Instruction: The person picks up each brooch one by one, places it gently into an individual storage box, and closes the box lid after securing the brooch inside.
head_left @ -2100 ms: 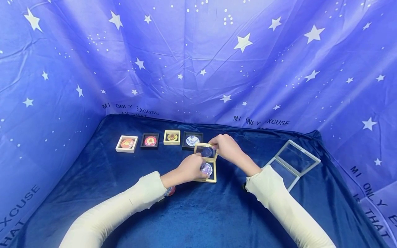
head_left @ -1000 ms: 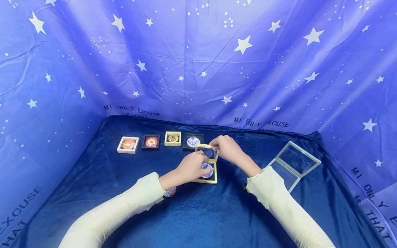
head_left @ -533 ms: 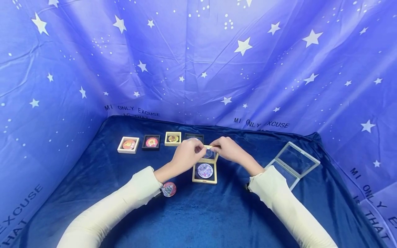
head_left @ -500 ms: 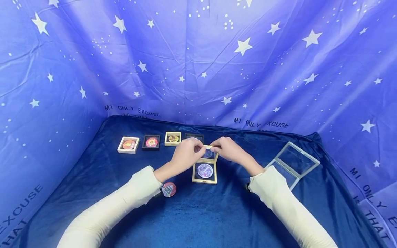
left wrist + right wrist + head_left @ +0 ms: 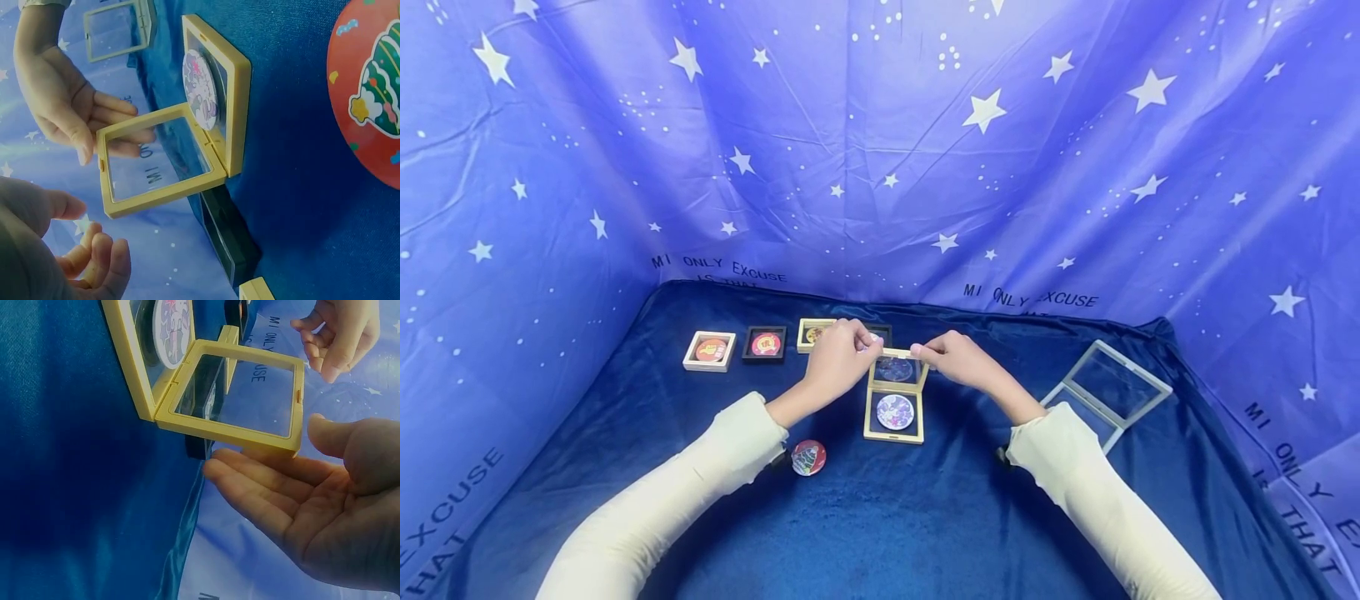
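Reaching inward from the lower corners of the head view, a person's two hands meet near the centre, around a small yellow display case [image 5: 893, 438]. It lies on a dark blue cloth [image 5: 880, 533], hinged open. Its lid [image 5: 164, 194], a square rim with a clear window, is tilted up at the far side, and a round purple-and-white badge [image 5: 895, 412] lies flat in the lower half.

The left hand [image 5: 838, 358] is at the lid's upper left, apart from it, fingers loosely bent, a gap between thumb and fingertips, holding nothing. The right hand [image 5: 962, 362] is at the lid's upper right, thumb and fingers spread to either side of the edge without a closed pinch; whether a finger touches is hard to tell.

In the upper middle, left to right, runs a row of cases: white [image 5: 708, 365], black [image 5: 763, 358], cream [image 5: 808, 348] partly behind the left hand, and another black case [image 5: 245, 245], mostly hidden. Lower centre, a red badge [image 5: 808, 458] lies loose. At right, a larger grey case [image 5: 1150, 408] stands open.

The step in hand appears to be handling the lid above the seated badge. The next move would probably call for light, even fingertip control of the lid's free edge, so the badge remains centred.
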Demonstrator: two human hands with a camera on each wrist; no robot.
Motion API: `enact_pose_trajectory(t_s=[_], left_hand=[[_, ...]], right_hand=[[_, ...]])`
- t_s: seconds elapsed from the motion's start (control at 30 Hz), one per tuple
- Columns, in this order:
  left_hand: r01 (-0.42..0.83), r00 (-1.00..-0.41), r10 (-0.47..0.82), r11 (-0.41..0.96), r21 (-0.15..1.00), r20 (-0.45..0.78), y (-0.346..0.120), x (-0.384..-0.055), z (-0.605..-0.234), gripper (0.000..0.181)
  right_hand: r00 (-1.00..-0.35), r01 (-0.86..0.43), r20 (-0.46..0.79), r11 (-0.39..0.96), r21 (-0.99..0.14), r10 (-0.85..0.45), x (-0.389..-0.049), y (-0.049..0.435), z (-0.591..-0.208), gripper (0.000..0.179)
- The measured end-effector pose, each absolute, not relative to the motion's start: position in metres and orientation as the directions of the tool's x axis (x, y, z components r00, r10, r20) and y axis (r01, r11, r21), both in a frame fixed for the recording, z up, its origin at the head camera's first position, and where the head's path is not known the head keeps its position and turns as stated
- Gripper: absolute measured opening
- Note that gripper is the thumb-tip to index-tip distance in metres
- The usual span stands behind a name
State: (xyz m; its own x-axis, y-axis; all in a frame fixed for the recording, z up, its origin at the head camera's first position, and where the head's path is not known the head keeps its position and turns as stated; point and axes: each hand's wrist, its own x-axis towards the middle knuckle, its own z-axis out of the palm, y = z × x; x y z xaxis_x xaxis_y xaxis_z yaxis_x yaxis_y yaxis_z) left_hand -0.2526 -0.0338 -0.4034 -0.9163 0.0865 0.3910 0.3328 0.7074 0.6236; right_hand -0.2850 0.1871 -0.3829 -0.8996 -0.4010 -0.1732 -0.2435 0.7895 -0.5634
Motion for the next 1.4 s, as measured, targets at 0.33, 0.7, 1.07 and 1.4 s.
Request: enact_pose_trajectory(t_s=[0.33,0.7,1.07,1.4], left_hand=[[0.211,-0.972,0.085,0.725,0.655,0.219,-0.039,-0.254,-0.399,0.038],[-0.011,-0.985,0.118,0.695,0.719,-0.129,-0.042,-0.258,-0.397,0.06],[-0.179,-0.938,0.168,0.515,0.839,-0.303,-0.044,-0.262,-0.397,0.061],[-0.219,-0.923,0.18,0.48,0.85,-0.339,-0.042,-0.262,-0.399,0.061]], right_hand=[[-0.888,-0.037,-0.324,0.753,-0.657,-0.326,-0.287,0.188,-0.384,0.061],[-0.836,0.106,-0.436,0.681,-0.725,-0.333,-0.289,0.189,-0.392,0.072],[-0.804,0.157,-0.481,0.655,-0.739,-0.35,-0.288,0.189,-0.395,0.078],[-0.805,0.169,-0.481,0.641,-0.749,-0.349,-0.29,0.187,-0.399,0.079]])
